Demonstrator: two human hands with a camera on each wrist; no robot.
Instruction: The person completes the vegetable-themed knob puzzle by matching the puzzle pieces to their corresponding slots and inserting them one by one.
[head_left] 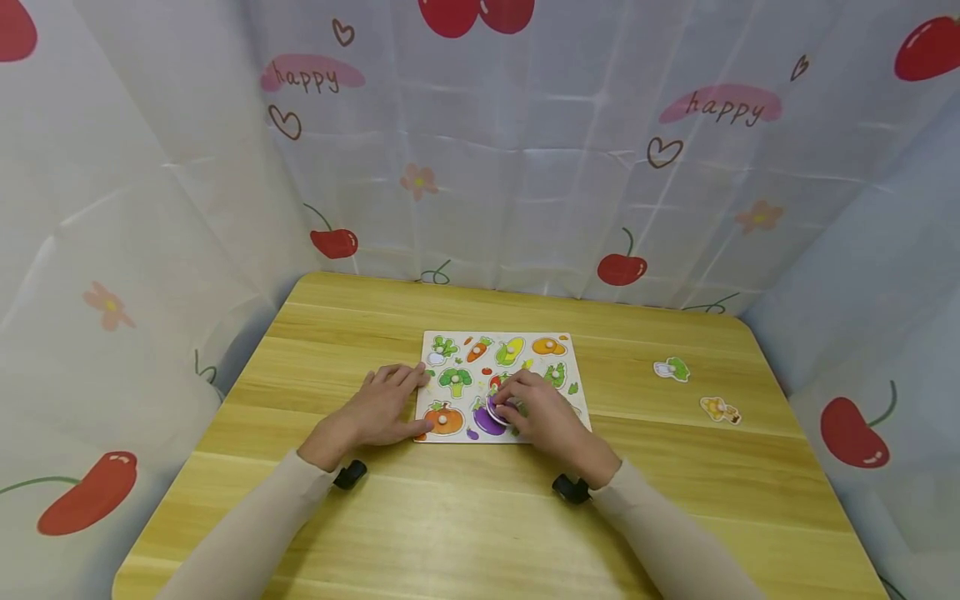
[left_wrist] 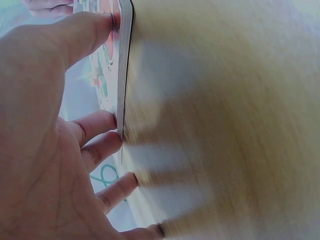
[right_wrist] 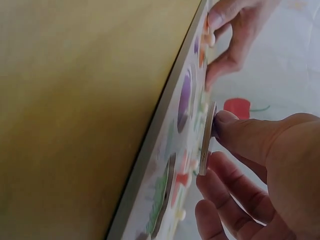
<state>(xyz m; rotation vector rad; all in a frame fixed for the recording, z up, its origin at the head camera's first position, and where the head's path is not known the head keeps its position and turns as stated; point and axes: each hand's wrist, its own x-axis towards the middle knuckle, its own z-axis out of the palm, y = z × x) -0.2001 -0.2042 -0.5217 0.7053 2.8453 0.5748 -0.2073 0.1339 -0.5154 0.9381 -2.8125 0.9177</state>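
Note:
A wooden vegetable puzzle board [head_left: 498, 335] lies on the table, with knobbed pieces such as a pumpkin [head_left: 448, 422], broccoli [head_left: 454, 382] and corn [head_left: 510, 351] in it. My right hand [head_left: 547, 417] pinches an eggplant puzzle piece [right_wrist: 208, 142] by its knob. In the right wrist view the piece is tilted and apart from the board, near the printed eggplant place [right_wrist: 185, 97]. My left hand [head_left: 382, 408] rests at the board's left edge, fingers spread. Its thumb touches the corner by the pumpkin, and fingertips meet the edge, as the left wrist view shows.
To the right on the wooden table [head_left: 420, 517] lie two loose pieces: a green-and-white leafy vegetable [head_left: 671, 369] and a yellow-brown one [head_left: 720, 409]. A white curtain [head_left: 495, 208] printed with cherries stands behind the table and at both sides.

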